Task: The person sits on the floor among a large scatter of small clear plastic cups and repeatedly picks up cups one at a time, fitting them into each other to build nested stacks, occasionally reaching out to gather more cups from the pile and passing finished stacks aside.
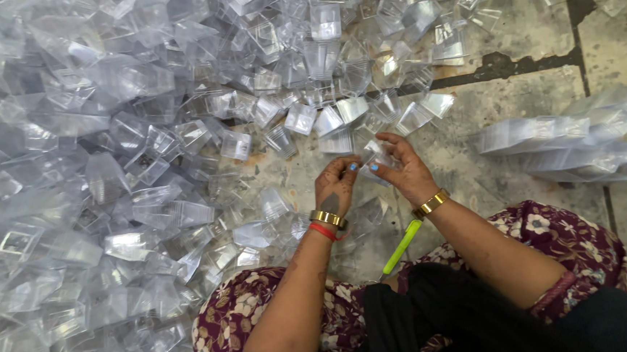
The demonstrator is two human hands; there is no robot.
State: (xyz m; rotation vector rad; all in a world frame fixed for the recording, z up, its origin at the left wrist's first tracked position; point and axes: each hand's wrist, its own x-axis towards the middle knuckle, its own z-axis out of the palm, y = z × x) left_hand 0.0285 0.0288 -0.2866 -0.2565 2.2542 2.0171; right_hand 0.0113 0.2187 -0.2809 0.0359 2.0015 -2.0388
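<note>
Head view, cracked stone floor, heap of clear plastic cups, both hands pinching one cup

A worn stone floor — on it a big heap of clear cups, nested cup stacks well apart, a green tool.

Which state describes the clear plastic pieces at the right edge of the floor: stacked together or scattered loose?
Stacked together. The clear pieces lie nested in long rows on the stone floor, unlike the loose heap to the left.
</note>
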